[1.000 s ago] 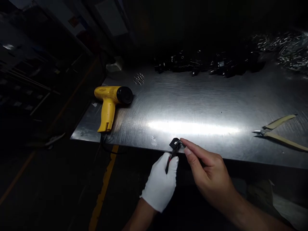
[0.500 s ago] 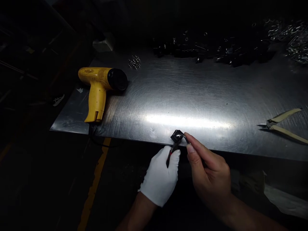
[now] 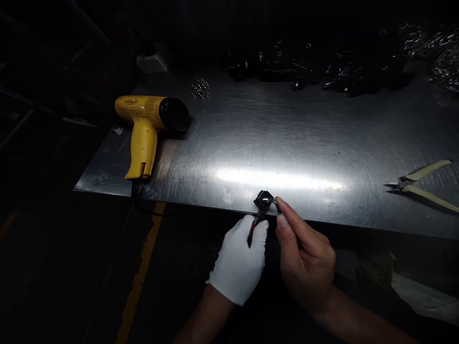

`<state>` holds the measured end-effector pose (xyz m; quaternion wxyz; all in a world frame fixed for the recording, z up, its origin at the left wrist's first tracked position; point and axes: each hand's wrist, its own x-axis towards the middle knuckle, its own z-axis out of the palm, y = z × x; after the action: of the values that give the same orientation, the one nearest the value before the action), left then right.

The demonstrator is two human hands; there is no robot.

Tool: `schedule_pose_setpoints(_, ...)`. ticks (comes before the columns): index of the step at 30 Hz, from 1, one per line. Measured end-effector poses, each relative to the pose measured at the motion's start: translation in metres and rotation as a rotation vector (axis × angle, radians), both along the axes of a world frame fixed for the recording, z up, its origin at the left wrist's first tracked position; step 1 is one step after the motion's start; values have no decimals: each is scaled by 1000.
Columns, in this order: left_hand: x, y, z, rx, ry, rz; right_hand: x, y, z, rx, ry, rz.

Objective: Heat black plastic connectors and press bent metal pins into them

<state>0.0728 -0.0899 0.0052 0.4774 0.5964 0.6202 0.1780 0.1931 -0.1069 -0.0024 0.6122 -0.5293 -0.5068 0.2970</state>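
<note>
My left hand (image 3: 238,263), in a white glove, is closed around a slim dark tool with a red part (image 3: 253,226); most of it is hidden in the fingers. The tool's upper end meets a small black folded piece (image 3: 259,199) with a shiny metal fitting, just over the table's front edge. Bare, my right hand (image 3: 306,258) pinches a thin curved metal rod (image 3: 276,205) between thumb and fingers. The rod's bent end reaches the fitting on the black piece; whether the two are joined I cannot tell.
On the metal table (image 3: 229,138), a yellow heat gun (image 3: 143,129) lies at the left. Pliers with cream handles (image 3: 423,177) lie spread at the right. Small metal pins (image 3: 200,88), dark parts (image 3: 279,69) and a heap of shiny metal pieces (image 3: 444,62) sit along the back.
My right hand has shifted slightly left and turned a little, with the rod still pinched. The left hand and black piece are nearly unchanged.
</note>
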Motion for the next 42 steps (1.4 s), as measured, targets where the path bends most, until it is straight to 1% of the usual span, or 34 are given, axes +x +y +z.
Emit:
schedule_pose_setpoints(4, 0, -1, 1, -8, 5, 10, -2, -1, -3, 0, 13, -10)
schedule_pose_setpoints(10, 2, -3, 0, 10, 22, 17, -4, -2, -9, 42, 2, -34)
schedule_pose_setpoints(16, 6, -4, 0, 14, 29, 54, -7, -4, -11, -29, 44, -40)
schedule_pose_setpoints(20, 7, -5, -1, 29, 34, 78, -9, -6, -15, -30, 41, -53)
schedule_pose_setpoints(26, 12, -8, -3, -45, -79, 93, -16, -5, -26, 26, 26, -73)
schedule_pose_setpoints(30, 14, -7, -3, -43, -111, 111, -18, -4, -28, 36, 29, -82)
schedule_pose_setpoints(33, 14, -6, -1, -34, -118, 109, -16, -4, -25, 12, 38, -74)
schedule_pose_setpoints(35, 13, -5, 1, -28, -83, 98, -12, -5, -21, -17, 45, -62)
schedule_pose_setpoints(38, 10, -4, 2, 8, 38, 58, -1, -5, -10, -67, 43, -46)
schedule_pose_setpoints(42, 2, -1, -1, 88, 197, -31, 15, -2, 9, -198, 12, 12)
